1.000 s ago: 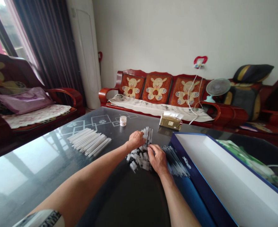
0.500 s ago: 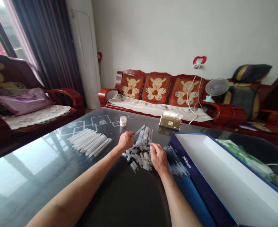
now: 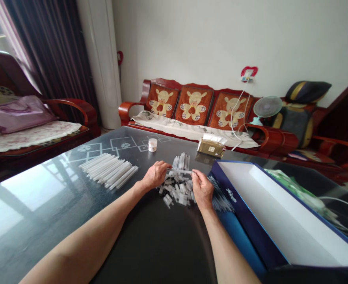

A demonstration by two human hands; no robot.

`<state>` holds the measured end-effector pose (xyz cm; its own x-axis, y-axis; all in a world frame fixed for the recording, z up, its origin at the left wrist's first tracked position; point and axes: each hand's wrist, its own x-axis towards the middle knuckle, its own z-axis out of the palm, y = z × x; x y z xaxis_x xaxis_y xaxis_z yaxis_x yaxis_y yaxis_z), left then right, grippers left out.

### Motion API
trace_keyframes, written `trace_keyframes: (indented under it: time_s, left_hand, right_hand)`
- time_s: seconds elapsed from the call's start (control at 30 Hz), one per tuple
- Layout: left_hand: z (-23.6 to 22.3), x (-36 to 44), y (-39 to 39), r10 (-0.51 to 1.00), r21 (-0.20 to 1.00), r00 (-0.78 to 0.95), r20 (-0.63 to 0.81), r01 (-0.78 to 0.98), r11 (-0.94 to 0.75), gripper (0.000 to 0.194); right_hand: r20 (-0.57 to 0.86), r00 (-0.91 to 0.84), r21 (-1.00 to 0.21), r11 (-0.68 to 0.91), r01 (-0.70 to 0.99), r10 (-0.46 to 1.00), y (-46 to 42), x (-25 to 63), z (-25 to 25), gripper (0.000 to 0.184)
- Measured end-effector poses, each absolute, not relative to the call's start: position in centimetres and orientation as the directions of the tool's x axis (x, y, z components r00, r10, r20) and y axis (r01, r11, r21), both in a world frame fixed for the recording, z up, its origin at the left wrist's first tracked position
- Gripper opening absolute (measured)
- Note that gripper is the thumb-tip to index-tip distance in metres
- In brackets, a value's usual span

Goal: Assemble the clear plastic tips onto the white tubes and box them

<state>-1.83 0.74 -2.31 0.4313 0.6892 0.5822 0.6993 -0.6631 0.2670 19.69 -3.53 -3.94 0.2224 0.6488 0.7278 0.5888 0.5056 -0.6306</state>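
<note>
A thin, whitish translucent tube [image 3: 180, 171] is stretched level between my two hands. My left hand [image 3: 157, 174] is closed on its left end, and my right hand [image 3: 202, 188] pinches the right end; whether a small cap sits in those fingertips is too small to tell. Below the tube lies a loose heap of short clear-white plastic pieces [image 3: 177, 191]. Just behind it are several longer whitish tubes [image 3: 181, 159]. A neat row of white tubes [image 3: 108, 170] lies to the left of my left hand. Beside my right hand is a bundle of thin dark sticks [image 3: 221, 195].
A large blue box with a white inside [image 3: 276, 209] takes up the right of the dark glossy table [image 3: 73, 217]. Toward the back stand a small round tub [image 3: 152, 145] and a tissue box [image 3: 211, 146]. Green-white plastic [image 3: 298, 189] lies beyond the blue box.
My left hand has turned the tube from slanting up to level. My right hand has come up from the heap and now grips its other end. The camera view has shifted slightly.
</note>
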Motion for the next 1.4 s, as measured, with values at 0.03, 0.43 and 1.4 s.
trace_keyframes:
  time_s: [0.03,0.43,1.4]
  left_hand:
    - [-2.2,-1.8,0.5,0.68,0.211,0.441,0.585,0.727,-0.653,0.031]
    - [-0.9,1.1,-2.3,0.588,-0.083,0.538,0.605,0.777,-0.624,0.031]
    - [-2.1,1.0,-2.4,0.646,0.074,0.468,0.604,0.773,-0.629,0.038]
  right_hand:
    - [0.727,0.222,-0.629,0.5,0.595,0.65,-3.6,19.6,-3.8,0.026]
    - [0.767,0.151,-0.426,0.319,0.847,0.624,-4.5,18.2,-1.9,0.045]
    - [0.741,-0.011,-0.504,0.567,0.652,0.672,-4.3,18.5,-3.3,0.017]
